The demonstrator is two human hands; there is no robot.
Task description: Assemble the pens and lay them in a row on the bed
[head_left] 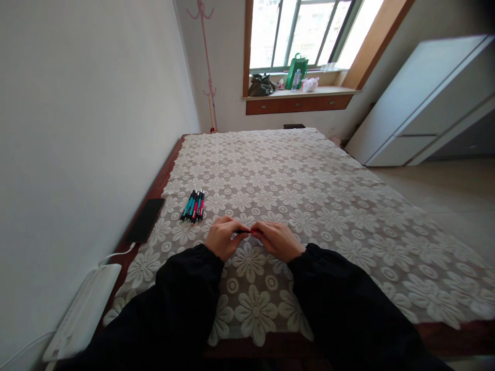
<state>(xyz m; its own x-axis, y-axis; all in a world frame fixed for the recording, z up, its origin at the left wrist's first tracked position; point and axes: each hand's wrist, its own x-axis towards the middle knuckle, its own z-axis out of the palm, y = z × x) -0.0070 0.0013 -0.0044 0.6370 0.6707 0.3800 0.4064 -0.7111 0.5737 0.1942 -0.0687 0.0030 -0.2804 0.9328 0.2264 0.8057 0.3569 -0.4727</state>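
My left hand (221, 237) and my right hand (277, 239) meet above a lace-covered table (320, 206), both pinched on one pen (245, 232) held level between them. The pen shows a black part by the left fingers and a red part by the right fingers; most of it is hidden in the hands. A small bundle of several pens (193, 206), teal and red with black, lies side by side on the cloth just beyond and left of my left hand. Black sleeves cover both forearms.
A black phone (145, 220) lies on the bare wood edge at the left, near the wall. A white device (83, 312) with a cable sits at the near left corner. Far off are a windowsill with bags, a pink coat stand and a white cabinet (421, 108).
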